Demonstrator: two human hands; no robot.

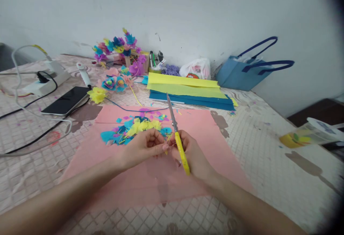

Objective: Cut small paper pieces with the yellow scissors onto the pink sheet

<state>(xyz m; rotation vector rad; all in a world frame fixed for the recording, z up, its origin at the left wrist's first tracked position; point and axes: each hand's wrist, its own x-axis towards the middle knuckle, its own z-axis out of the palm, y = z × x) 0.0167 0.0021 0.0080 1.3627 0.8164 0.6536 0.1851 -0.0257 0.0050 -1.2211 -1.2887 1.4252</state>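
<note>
Yellow-handled scissors (182,153) rest in my right hand (192,152), blades pointing up and away, closed together. My left hand (146,144) is closed in a pinch, its thumb and fingertips meeting the right fingertips. A small yellow bit shows at the left fingertips, too small to name. Both hands are above a pink paper sheet (129,188). Just beyond the left hand lies a heap of cut paper scraps (142,125) in yellow, blue and purple.
Yellow and blue paper sheets (185,86) lie behind. Paper flowers (115,48) stand at back left, near a yellow flower (97,94). A phone (67,100), cables and a power strip (47,82) are left. On the right are a blue bag (242,72) and a plastic cup (309,134).
</note>
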